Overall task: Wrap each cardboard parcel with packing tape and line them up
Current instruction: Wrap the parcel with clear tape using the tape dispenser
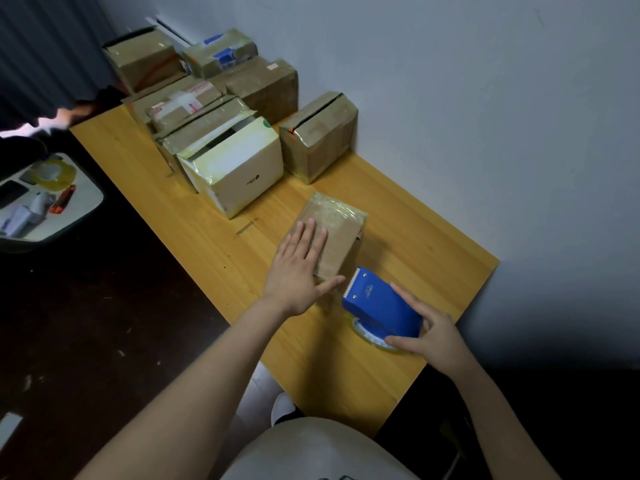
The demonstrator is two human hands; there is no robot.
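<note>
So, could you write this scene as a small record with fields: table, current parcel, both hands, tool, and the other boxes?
surface: long yellow wooden table
current parcel: small brown cardboard parcel, taped, lying flat on the table
left hand: fingers straight, pressing on the parcel's top
right hand: grips the blue plastic tape dispenser, which rests on the table beside the parcel
other parcels: group of taped cardboard boxes at the far end, near the wall

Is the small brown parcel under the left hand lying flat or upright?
Lying flat: the small brown cardboard parcel has its broad face up, under the left hand.
</note>
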